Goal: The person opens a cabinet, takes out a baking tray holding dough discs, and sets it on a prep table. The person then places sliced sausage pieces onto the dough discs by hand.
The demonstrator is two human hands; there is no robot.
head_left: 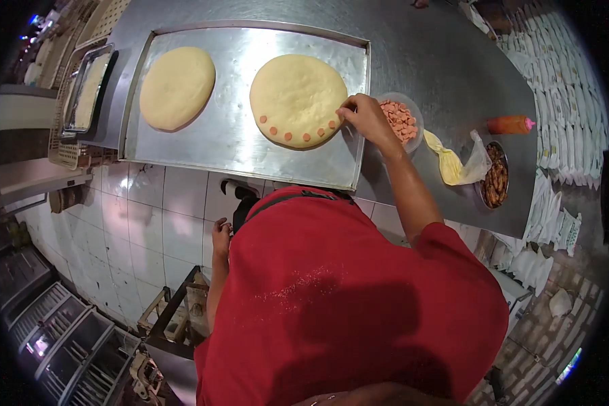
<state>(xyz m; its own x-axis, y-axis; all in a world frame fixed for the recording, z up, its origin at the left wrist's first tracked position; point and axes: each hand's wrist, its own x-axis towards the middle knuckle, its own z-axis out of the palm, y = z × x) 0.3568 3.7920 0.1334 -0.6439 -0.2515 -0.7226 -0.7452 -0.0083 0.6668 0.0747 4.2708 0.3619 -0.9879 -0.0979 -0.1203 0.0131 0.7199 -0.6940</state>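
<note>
Steel table [453,61] | tray [232,128]: two doughs [298,95] | tub [419,116]: pink slices [399,123] | right fingers [349,107] pinched, hold unclear | left fingers [220,224] half-open, empty

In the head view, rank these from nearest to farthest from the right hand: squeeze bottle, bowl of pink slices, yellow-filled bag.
From the right hand:
1. Bowl of pink slices: just to its right.
2. Yellow-filled bag: right of the bowl, lower in the picture.
3. Squeeze bottle: farthest right of the three.
</note>
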